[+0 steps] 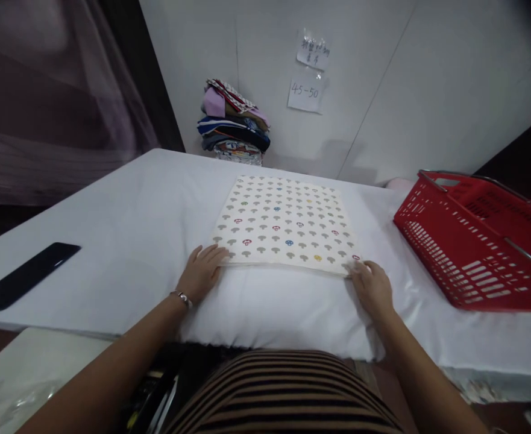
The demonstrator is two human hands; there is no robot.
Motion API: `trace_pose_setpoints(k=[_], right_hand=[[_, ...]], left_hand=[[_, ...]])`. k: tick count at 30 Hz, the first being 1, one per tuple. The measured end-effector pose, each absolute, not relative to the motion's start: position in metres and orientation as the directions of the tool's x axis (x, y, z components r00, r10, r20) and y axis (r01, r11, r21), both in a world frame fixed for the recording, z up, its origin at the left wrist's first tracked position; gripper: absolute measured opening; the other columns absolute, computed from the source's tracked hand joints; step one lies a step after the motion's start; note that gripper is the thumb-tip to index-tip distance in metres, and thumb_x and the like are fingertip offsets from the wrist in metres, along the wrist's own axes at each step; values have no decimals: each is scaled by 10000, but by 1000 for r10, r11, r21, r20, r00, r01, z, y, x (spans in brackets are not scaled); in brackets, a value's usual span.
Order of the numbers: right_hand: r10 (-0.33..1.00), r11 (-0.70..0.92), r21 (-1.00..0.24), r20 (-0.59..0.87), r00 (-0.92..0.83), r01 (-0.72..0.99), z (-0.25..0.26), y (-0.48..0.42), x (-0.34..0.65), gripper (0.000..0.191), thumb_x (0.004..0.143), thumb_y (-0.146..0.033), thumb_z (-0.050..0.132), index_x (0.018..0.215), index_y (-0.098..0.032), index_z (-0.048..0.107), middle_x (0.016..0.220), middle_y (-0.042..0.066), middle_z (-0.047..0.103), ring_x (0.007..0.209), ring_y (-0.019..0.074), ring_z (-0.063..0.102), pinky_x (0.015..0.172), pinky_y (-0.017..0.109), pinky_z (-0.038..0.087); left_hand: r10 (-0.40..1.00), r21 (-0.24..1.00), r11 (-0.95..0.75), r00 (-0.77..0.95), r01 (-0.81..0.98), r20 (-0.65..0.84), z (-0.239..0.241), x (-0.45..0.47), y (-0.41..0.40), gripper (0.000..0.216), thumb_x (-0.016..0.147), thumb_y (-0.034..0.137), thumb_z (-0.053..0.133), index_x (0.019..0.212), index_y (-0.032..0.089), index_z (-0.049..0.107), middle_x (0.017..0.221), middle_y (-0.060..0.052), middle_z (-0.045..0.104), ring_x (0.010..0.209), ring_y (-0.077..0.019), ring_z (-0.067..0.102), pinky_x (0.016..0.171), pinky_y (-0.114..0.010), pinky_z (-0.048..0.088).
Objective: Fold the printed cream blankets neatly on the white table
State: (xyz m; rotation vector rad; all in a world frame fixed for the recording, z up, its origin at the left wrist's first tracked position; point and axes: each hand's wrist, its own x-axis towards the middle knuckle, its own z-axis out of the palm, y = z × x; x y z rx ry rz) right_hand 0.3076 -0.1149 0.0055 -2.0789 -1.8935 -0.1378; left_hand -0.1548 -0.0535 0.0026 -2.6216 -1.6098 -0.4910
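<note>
A cream pillowcase [285, 220] printed with small mushrooms lies flat on the white table [125, 229], partly drawn over a white pillow [274, 307] whose bare near half sticks out toward me. My left hand [202, 271] rests at the pillowcase's near left corner, fingers together and curled on the edge. My right hand [371, 286] is at the near right corner, fingers pinching the cloth edge. A bracelet sits on my left wrist.
A red plastic shopping basket [477, 241] stands at the right of the table. A stack of folded clothes [233, 123] sits at the far edge against the white wall. A black phone [25, 274] lies at the left. Paper notes [308, 90] hang on the wall.
</note>
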Motion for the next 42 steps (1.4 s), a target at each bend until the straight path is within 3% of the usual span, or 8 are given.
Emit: trace_pose_setpoints(k=[4,7,13,19,24,30,39,42], right_hand=[[911,320,-165,325,-255,933,-1,-106,273,303,856,-225,454,1127,-200,589,1259,109,496,1189,261,398,975,402,319],[881,421,-112,288,-376,900,-1,-94,245,371,836,-110,422,1165,-203,565,1262,99,505,1198,241,384,966,388,304],[881,446,-48,199,-429,894,10,-73,224,439,827,-45,373,1217,-183,519,1181,105,545,1107,209,441,896,335,311],[880,456,-22,161,-447,890,16,-69,210,478,771,-51,410,1223,-188,485,1142,98,564,1054,214,468,860,325,304],[889,430,-46,192,-415,902,16,-69,194,433,775,-161,483,1207,-188,470,1072,92,583,1005,229,485,848,336,306],[903,400,-17,177,-391,916,9,-64,204,361,778,-38,419,1090,-172,540,1021,93,585,942,215,494,791,314,342],[890,449,-33,108,-443,893,13,-69,220,384,789,-69,424,1132,-210,524,988,67,574,914,201,490,704,273,380],[876,465,-10,154,-458,885,10,-67,215,383,783,-81,446,1137,-207,523,1001,79,566,918,214,478,724,289,381]], left_hand=[[808,66,-559,525,827,267,5,-118,-52,502,781,39,324,1218,195,516,1243,-64,560,1194,-226,446,1056,-460,211],[752,14,-624,596,781,281,5,-97,-43,484,795,17,308,1194,177,530,1179,-85,586,1120,-217,491,1019,-434,256],[708,-93,-650,645,754,287,4,-71,-29,430,820,34,351,1170,207,531,1067,-80,612,1049,-224,508,925,-402,327],[721,-109,-635,637,765,271,5,-38,-25,341,834,56,350,1058,194,567,965,-84,613,922,-216,546,851,-390,363],[809,6,-569,559,822,182,19,-28,-24,292,825,98,375,1034,174,564,965,-66,618,905,-205,565,768,-340,403],[810,146,-587,576,797,114,27,-41,-30,281,808,145,402,1030,212,560,1001,-32,620,925,-183,568,719,-302,421],[718,32,-692,684,721,130,15,-39,-43,313,781,115,438,1062,195,551,1005,-58,595,912,-200,530,748,-332,409],[714,5,-689,677,725,176,13,-32,-45,353,779,97,439,1109,197,519,1038,-59,581,931,-205,513,767,-342,399]])
